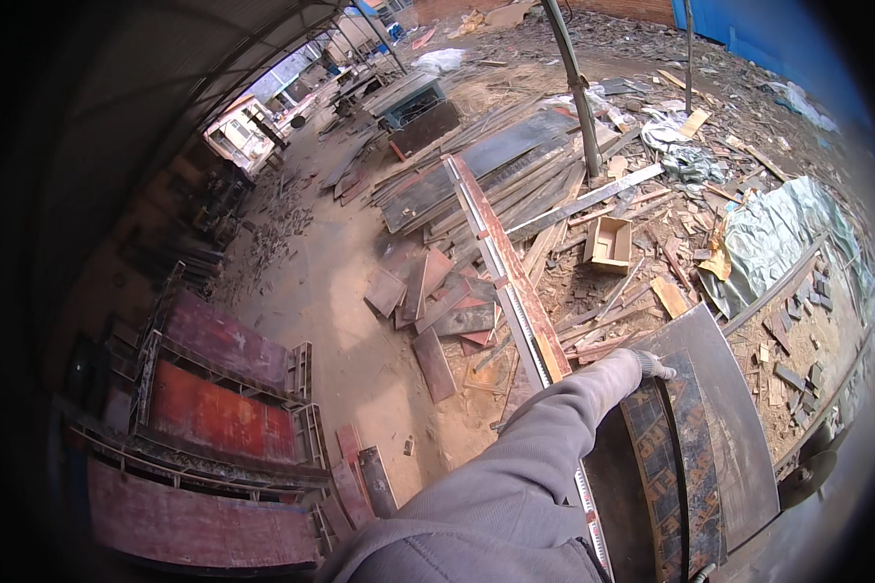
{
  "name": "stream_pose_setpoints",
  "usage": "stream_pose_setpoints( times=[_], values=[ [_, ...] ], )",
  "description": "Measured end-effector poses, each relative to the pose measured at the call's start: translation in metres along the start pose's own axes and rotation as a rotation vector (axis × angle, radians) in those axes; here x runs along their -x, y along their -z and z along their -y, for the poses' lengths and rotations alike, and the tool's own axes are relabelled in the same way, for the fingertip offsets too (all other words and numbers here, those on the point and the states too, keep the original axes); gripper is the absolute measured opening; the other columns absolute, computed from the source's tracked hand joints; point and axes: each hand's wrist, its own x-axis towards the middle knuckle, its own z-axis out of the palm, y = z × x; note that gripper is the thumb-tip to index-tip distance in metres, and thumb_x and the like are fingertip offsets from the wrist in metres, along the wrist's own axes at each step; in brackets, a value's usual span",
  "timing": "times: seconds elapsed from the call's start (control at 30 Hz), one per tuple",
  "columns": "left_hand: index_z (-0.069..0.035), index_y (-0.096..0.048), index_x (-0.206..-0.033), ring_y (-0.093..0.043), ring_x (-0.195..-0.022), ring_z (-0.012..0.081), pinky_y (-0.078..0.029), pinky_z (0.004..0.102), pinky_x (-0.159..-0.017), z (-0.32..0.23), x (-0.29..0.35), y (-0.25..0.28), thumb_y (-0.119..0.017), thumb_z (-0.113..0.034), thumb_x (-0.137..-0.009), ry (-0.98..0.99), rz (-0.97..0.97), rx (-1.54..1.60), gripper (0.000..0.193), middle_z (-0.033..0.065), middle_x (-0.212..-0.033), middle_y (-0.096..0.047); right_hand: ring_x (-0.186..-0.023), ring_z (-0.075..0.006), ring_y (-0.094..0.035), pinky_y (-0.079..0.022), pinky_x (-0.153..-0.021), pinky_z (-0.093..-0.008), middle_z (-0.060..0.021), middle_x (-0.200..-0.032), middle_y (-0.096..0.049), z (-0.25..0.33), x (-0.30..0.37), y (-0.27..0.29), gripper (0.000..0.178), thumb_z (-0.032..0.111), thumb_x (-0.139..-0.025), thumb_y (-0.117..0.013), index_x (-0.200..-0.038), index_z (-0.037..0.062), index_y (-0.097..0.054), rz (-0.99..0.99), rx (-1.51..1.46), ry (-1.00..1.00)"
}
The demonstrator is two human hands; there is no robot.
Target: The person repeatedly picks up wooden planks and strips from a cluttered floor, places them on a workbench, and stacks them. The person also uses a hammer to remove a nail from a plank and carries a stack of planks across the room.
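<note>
My left arm, in a grey sleeve, reaches across to the right. My left hand point(655, 366), which looks gloved, is closed at the far end of a dark plywood board point(695, 457) with faded orange printing. A narrow dark band point(676, 466), a gap or an edge, runs lengthwise along this board from beneath the hand. Under and beside it spreads a larger dark, smooth panel point(739, 418). Left of the board stretches a long straight rail point(501, 262) with a white scale strip and reddish wood. My right hand does not show.
Stacked reddish panels point(228, 418) on metal frames stand at the lower left. Loose board offcuts point(437, 291) litter the ground beyond the rail. A post point(578, 87), long planks point(496, 175), an open wooden box point(609, 243) and a pale green sheet point(787, 233) lie farther out.
</note>
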Motion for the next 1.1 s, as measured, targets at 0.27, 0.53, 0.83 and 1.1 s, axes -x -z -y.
stream_pose_setpoints(
  times=[0.27,0.53,0.83,1.1],
  values=[
    [0.001,-0.052,-0.159,-0.053,-0.15,0.0375,-0.039,0.0436,-0.123,0.009,-0.013,-0.008,-0.072,-0.084,-0.084,0.026,-0.023,-0.001,0.115,0.0244,-0.158,-0.059,-0.16,-0.0263,-0.03,-0.049,-0.117,-0.0457,-0.003,-0.177,-0.032,-0.017,-0.064,0.021,0.109,0.079,-0.084,-0.077,-0.168,0.018,-0.044,0.265,-0.703,-0.122],
    [0.001,-0.052,-0.159,-0.053,-0.15,0.0369,-0.038,0.0436,-0.124,0.023,-0.016,-0.021,-0.073,-0.085,-0.082,0.028,-0.021,0.032,0.117,0.0238,-0.158,-0.059,-0.147,-0.0247,-0.043,-0.054,-0.111,-0.0418,-0.0059,-0.165,-0.046,-0.017,-0.056,0.038,0.095,0.071,-0.09,-0.075,-0.161,0.0121,-0.051,0.08,-0.212,0.044],
    [0.001,-0.048,-0.162,-0.052,-0.151,0.0349,-0.038,0.0428,-0.125,0.02,-0.021,-0.023,-0.083,-0.077,-0.079,0.032,0.014,0.182,0.119,0.0236,-0.159,-0.057,-0.13,-0.0245,-0.06,-0.058,-0.106,-0.039,-0.0101,-0.15,-0.061,-0.022,-0.048,0.057,0.08,0.061,-0.099,-0.072,-0.154,0.0052,-0.057,-0.019,-0.037,0.085],
    [-0.004,-0.063,-0.141,-0.071,-0.108,0.025,-0.057,0.0456,-0.09,0.002,-0.009,-0.064,-0.084,-0.056,-0.092,0.045,0.211,0.274,0.075,0.0141,-0.121,-0.075,-0.104,-0.0242,-0.078,-0.066,-0.09,-0.0373,-0.0123,-0.13,-0.076,-0.056,0.054,0.068,0.066,0.058,-0.103,-0.069,-0.142,0.0044,-0.067,0.352,-0.305,0.056]
  ],
)
